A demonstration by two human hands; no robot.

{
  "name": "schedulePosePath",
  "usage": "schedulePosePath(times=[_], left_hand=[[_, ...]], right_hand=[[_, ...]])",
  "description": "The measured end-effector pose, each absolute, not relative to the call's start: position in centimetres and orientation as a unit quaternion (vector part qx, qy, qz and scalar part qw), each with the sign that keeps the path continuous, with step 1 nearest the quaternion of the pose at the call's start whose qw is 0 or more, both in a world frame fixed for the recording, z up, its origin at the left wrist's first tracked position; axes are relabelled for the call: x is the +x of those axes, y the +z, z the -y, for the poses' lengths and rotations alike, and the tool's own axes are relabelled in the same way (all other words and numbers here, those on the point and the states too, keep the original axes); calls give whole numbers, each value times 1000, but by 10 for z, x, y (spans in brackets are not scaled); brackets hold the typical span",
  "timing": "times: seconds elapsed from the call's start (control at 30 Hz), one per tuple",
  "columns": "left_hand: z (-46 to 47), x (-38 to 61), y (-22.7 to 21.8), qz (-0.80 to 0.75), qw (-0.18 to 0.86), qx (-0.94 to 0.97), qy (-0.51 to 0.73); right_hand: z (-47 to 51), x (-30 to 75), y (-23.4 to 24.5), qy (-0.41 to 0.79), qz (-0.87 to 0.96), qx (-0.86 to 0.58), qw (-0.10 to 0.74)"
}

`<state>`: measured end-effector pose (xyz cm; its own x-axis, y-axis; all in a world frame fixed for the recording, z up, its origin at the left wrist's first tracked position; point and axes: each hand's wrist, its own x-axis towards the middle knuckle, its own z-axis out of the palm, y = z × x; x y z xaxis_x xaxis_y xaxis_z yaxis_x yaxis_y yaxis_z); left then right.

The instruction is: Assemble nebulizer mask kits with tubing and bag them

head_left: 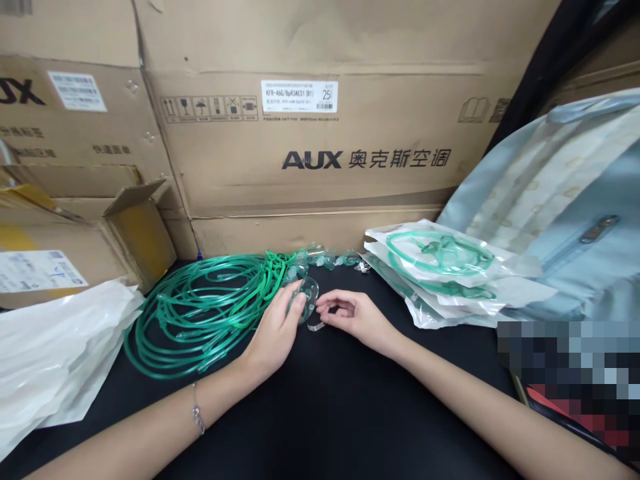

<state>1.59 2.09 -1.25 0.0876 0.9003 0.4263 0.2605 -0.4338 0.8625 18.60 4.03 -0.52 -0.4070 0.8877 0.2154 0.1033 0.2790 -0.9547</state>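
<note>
My left hand is closed around a clear green oxygen mask, its thumb and fingers on the mask's edge. Just to the right of it, my right hand has curled fingers, with the thumb and index tips at a small shiny strip beside the mask. Beside my left hand lies a big bundle of coiled green tubing, with bright green elastic straps gathered at its right end. More clear green masks lie in a row behind my hands.
White packets are stacked on the left, below an open cardboard box. At the right lie bagged masks with tubing, against a light blue bag. A large AUX carton stands behind the black table surface.
</note>
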Motion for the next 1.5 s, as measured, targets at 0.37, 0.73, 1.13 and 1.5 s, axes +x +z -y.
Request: schedulePosePath(times=[0.37,0.73,1.13,1.5], left_hand=[[-19,28,-11,-416,455,598,513],[-15,24,-10,-397,436,630,505],[-16,24,-7,-375,459,634,497],[-14,24,-16,-419,48,883,203]], right_hand=[[-19,167,2,498,634,-379,454],[-21,175,10,468,607,-410,494],[-27,183,15,482,581,-406,515],[-33,187,17,603,509,-361,497]])
